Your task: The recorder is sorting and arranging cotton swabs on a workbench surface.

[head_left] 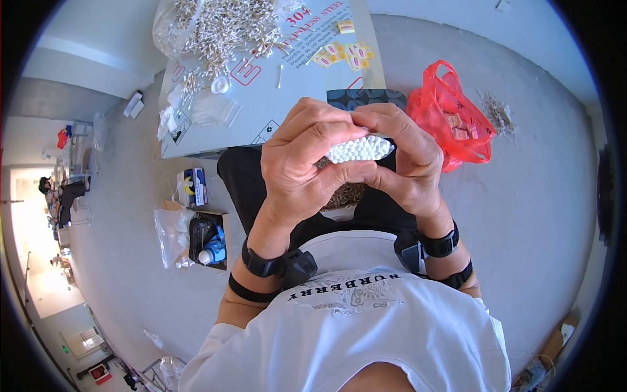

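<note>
A tight bundle of cotton swabs (360, 149) is held up in front of me over my lap, its white tips packed together and facing me. My left hand (290, 160) grips its left side with curled fingers above and thumb below. From the other side my right hand (415, 160) closes round it, and the fingertips of both hands nearly meet over the top. Whether a clear bag wraps the bundle I cannot tell. Below the hands, partly hidden, lies a mass of thin brown pieces (346, 195).
The table (274, 127) ahead bears a heap of loose cotton swabs (228, 29), clear plastic bags (215, 110) and yellow-white labels (357, 52). A red plastic bag (450, 104) with small packs stands on the right. On the left floor sits an open cardboard box (219, 242).
</note>
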Demonstrator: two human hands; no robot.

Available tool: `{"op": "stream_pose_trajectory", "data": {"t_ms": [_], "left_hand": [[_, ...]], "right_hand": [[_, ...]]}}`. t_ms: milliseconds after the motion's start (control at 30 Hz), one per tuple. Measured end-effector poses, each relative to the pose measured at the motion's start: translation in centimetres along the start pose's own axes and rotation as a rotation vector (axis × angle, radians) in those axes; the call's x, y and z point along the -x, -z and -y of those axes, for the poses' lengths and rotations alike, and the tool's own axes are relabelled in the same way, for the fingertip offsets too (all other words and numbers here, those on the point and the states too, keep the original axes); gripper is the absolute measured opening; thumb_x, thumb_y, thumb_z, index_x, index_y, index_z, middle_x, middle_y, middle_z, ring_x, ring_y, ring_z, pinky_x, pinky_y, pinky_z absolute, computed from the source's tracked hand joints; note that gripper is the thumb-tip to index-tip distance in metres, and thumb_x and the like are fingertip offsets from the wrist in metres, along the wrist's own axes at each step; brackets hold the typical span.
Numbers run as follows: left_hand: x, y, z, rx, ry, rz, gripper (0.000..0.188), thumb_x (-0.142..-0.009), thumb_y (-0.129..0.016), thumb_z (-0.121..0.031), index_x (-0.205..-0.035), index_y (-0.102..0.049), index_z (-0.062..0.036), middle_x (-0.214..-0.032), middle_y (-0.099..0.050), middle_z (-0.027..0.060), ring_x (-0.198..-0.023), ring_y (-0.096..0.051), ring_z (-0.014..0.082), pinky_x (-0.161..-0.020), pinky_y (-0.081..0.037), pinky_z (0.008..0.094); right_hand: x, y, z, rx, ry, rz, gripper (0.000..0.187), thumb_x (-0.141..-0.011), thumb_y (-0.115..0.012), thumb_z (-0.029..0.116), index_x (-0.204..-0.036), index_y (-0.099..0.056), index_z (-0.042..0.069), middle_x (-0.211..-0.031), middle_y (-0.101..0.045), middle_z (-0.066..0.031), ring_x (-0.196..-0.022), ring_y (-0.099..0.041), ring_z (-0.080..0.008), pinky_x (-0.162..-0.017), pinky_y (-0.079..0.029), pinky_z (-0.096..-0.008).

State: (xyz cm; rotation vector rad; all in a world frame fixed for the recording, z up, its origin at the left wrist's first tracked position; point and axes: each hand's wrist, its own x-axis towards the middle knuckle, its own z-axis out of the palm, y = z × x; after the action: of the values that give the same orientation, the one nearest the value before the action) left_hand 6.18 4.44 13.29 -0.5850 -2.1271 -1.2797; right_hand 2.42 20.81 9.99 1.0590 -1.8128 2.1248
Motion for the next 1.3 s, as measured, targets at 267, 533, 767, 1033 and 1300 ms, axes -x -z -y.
{"op": "stream_pose_trajectory", "data": {"t_ms": [267, 533, 767, 1033, 1300], "left_hand": [[0.1, 0.0, 0.8, -0.02, -0.129, 0.001, 0.033, -0.067, -0.086, -0.016, -0.091, -0.068, -0.0012, -0.08, -0.065, 0.0075, -0.077, -0.059, 0.0217, -0.067, -0.048, 0.0309], [0.4, 0.1, 1.0, 0.024, -0.089, 0.043, 0.033, -0.067, -0.087, -0.017, -0.089, -0.068, -0.0019, -0.08, -0.064, 0.0068, -0.075, -0.059, 0.0199, -0.064, -0.046, 0.0296], [0.1, 1.5, 2.0, 0.073, -0.099, 0.115, 0.035, -0.069, -0.085, -0.021, -0.094, -0.071, -0.0014, -0.085, -0.068, 0.0083, -0.077, -0.061, 0.0191, -0.062, -0.046, 0.0272], [0.5, 1.4, 2.0, 0.042, -0.033, 0.099, 0.031, -0.069, -0.084, -0.015, -0.094, -0.071, -0.0017, -0.089, -0.068, 0.0076, -0.081, -0.062, 0.0199, -0.066, -0.049, 0.0284], [1.6, 0.4, 3.9, 0.071, 0.096, 0.057, 0.032, -0.067, -0.083, -0.005, -0.097, -0.072, -0.0054, -0.098, -0.068, 0.0061, -0.093, -0.063, 0.0204, -0.08, -0.052, 0.0298]], "right_hand": [[-0.5, 0.2, -0.1, 0.287, 0.166, 0.037, 0.036, -0.061, -0.073, 0.0, -0.096, -0.065, 0.0, -0.093, -0.068, -0.0119, -0.084, -0.064, -0.0294, -0.076, -0.051, -0.0368], [-0.2, 0.2, -0.3, 0.228, 0.139, 0.052, 0.033, -0.06, -0.072, -0.003, -0.093, -0.066, 0.001, -0.089, -0.068, -0.0103, -0.084, -0.065, -0.0297, -0.075, -0.051, -0.0365], [-0.1, 0.8, -0.8, 0.227, 0.133, 0.082, 0.027, -0.071, -0.075, 0.003, -0.098, -0.068, 0.0, -0.092, -0.068, -0.0105, -0.088, -0.064, -0.0271, -0.076, -0.051, -0.0342], [0.0, 0.4, -1.1, 0.246, 0.122, 0.027, 0.031, -0.063, -0.071, -0.005, -0.093, -0.068, 0.001, -0.092, -0.07, -0.0093, -0.086, -0.065, -0.029, -0.078, -0.052, -0.0365], [0.4, 0.9, -2.0, 0.357, 0.051, 0.029, 0.038, -0.061, -0.072, -0.007, -0.097, -0.07, 0.004, -0.098, -0.07, -0.007, -0.091, -0.061, -0.0247, -0.083, -0.049, -0.0339]]}}
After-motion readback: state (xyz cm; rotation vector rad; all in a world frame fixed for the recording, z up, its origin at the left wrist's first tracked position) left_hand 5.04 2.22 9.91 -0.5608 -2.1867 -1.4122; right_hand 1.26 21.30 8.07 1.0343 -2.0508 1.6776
